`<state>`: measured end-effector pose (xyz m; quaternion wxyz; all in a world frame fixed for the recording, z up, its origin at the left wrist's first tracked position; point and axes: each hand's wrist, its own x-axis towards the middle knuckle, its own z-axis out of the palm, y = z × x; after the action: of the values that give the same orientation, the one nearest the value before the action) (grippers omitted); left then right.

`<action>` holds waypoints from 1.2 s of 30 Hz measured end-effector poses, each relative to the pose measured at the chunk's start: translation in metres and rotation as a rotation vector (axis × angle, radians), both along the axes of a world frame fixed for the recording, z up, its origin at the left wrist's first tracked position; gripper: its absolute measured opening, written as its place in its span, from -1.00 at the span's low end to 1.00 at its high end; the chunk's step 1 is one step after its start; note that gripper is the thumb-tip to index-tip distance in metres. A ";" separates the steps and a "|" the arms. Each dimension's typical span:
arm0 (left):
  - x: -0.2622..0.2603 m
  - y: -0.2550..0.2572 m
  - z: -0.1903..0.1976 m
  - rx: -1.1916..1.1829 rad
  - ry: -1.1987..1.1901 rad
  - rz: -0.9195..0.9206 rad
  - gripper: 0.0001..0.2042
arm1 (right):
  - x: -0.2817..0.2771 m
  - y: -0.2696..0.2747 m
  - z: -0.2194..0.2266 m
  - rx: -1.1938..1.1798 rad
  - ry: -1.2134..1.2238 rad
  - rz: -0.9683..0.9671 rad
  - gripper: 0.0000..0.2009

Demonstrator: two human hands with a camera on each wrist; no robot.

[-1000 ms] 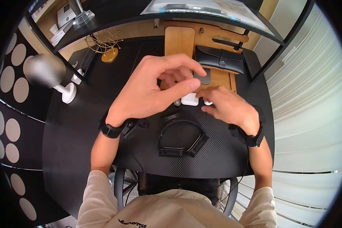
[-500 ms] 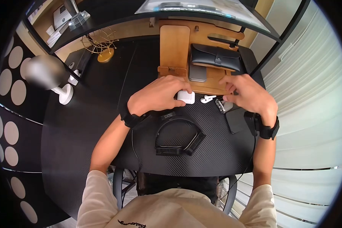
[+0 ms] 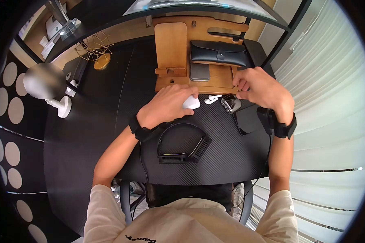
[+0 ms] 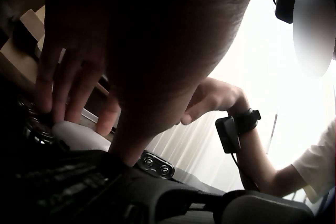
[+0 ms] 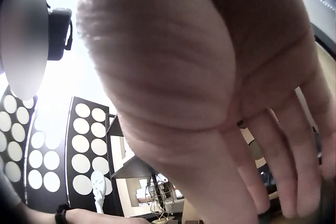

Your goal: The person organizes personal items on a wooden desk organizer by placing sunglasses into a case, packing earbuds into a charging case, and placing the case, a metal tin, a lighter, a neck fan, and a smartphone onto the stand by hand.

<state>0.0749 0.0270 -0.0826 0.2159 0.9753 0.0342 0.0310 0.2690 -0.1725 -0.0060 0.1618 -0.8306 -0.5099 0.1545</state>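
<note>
While the left hand [image 3: 164,106] pinches one case [image 3: 192,103], the right hand [image 3: 266,88] hovers, loosely spread, near two earbuds [image 3: 209,101].

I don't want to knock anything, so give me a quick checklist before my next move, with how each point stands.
1. Left hand on the white case: ok, fingers and thumb are round it.
2. Case lid closed: cannot tell, the hand partly covers it.
3. White earbuds in sight: ok, beside the case, apart from it.
4. Right hand free: ok, nothing shows in its fingers.
5. Black curved device well clear of the left wrist: not ok, it lies close by.
</note>
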 end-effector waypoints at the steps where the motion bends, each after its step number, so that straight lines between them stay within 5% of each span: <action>1: 0.000 0.000 0.001 0.003 0.000 -0.003 -0.61 | 0.000 0.002 -0.002 -0.063 -0.051 -0.023 -0.70; 10: -0.005 0.007 0.017 -0.069 -0.001 -0.016 -0.64 | 0.000 0.019 -0.025 -0.361 -0.088 -0.064 -0.41; 17: -0.014 0.032 0.044 -0.114 0.073 0.115 -0.77 | -0.001 0.023 -0.029 -0.388 -0.096 -0.037 -0.37; 36: -0.019 0.032 0.025 0.128 0.210 0.106 -0.68 | -0.008 0.027 -0.037 -0.330 -0.066 0.088 -0.35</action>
<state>0.0563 0.0588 -0.0578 0.1464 0.9818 0.1060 -0.0575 0.2610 -0.1451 -0.0433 -0.0003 -0.8274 -0.5186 0.2155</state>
